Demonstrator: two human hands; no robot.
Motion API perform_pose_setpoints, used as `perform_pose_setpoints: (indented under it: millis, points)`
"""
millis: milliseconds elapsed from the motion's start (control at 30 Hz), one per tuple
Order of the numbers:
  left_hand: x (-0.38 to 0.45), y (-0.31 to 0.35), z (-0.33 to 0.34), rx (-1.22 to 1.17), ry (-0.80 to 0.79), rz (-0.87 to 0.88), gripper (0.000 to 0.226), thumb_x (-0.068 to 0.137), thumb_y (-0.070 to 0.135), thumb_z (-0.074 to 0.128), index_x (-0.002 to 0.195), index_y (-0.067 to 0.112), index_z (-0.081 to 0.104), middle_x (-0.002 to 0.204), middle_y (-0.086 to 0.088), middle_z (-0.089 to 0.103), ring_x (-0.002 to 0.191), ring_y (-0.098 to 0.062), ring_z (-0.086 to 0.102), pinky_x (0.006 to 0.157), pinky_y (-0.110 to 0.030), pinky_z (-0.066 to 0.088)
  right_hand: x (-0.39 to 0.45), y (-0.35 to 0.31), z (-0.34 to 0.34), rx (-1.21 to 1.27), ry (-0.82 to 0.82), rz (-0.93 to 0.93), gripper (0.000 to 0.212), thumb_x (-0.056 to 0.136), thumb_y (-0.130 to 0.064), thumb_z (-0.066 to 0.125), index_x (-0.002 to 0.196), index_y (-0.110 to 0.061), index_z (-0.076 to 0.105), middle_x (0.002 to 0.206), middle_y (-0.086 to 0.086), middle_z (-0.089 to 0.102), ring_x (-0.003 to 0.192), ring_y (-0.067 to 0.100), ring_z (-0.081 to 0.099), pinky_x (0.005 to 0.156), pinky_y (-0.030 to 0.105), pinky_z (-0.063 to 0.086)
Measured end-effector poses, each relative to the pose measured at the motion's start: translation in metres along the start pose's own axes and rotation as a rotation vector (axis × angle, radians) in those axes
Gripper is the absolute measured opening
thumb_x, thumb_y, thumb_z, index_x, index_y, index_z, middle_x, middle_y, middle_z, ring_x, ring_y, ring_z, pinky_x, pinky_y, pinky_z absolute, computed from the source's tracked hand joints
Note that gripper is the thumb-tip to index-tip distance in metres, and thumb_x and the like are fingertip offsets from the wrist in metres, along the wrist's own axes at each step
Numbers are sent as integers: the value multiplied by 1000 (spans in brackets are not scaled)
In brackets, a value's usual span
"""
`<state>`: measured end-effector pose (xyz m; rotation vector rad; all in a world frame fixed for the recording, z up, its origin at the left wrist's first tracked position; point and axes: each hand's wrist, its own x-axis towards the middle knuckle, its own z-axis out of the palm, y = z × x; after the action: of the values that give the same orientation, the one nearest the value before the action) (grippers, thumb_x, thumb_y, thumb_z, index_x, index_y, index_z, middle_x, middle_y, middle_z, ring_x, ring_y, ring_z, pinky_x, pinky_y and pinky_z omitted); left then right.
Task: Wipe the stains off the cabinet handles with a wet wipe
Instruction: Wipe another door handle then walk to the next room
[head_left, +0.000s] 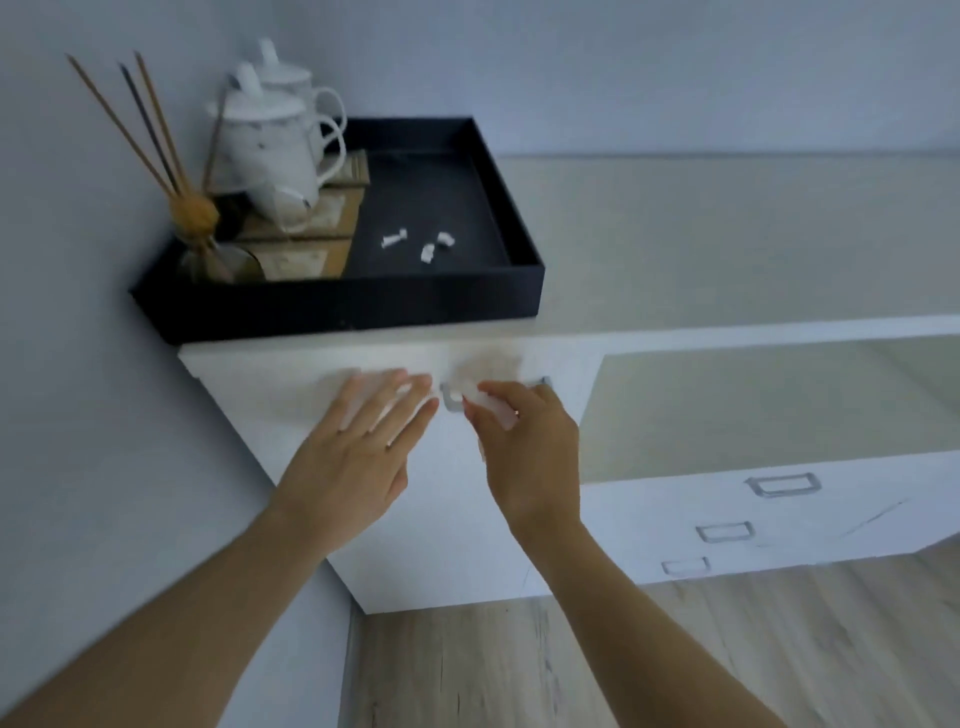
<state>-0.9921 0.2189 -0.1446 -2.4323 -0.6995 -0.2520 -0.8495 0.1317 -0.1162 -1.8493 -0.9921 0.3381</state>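
Both bare forearms reach up and forward from the bottom of the view toward the top front of a tall white cabinet. The left hand lies flat against the cabinet front, fingers straight and slightly spread, holding nothing. Just beside it, the right hand curls its fingers round a crumpled white wet wipe and presses it onto the grey metal bar handle near the cabinet's upper edge; only the handle's left end and a sliver at its right show past the hand.

The cabinet stands against the wall on the left, and a pale wooden floor lies below. To the right, a lower white drawer unit carries three more grey rectangular handles.

Above on the counter, a black square tray overhangs the front edge, holding two white lidded mugs and a glass reed diffuser.
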Motion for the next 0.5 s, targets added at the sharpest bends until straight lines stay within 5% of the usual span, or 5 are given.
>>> perform_pose_setpoints:
  millis: [133, 267, 433, 500]
  points:
    - [12, 2, -65, -148, -176, -159, 66, 72, 29, 79, 131, 11, 57, 138, -13, 51, 129, -30, 47, 107, -50, 36, 13, -29, -39, -223, -148, -39, 25, 92, -32, 59, 113, -20, 65, 105, 1, 60, 84, 10, 55, 83, 17, 43]
    - [30, -8, -110, -167, -373, -223, 60, 102, 33, 34, 152, 16, 6, 159, -11, 6, 146, -29, 4, 117, -46, -1, 28, -74, -85, -330, -251, -59, 23, 91, -30, 60, 110, -19, 66, 108, 3, 61, 93, 18, 60, 79, 21, 44]
    - [58, -39, -182, -102, -295, -242, 59, 102, 36, 29, 151, 15, 4, 157, -11, 12, 145, -29, 8, 117, -46, 6, 43, -147, -142, -413, -260, -200, 18, 88, -23, 64, 101, -13, 70, 101, 8, 67, 78, 17, 55, 70, 23, 40]
    - [68, -54, -209, -52, -263, -256, 58, 102, 36, 28, 151, 14, 6, 155, -11, 18, 143, -29, 13, 117, -46, 11, 47, -175, -160, -432, -239, -256, 22, 88, -22, 64, 107, -14, 69, 107, 6, 66, 88, 20, 58, 74, 23, 40]
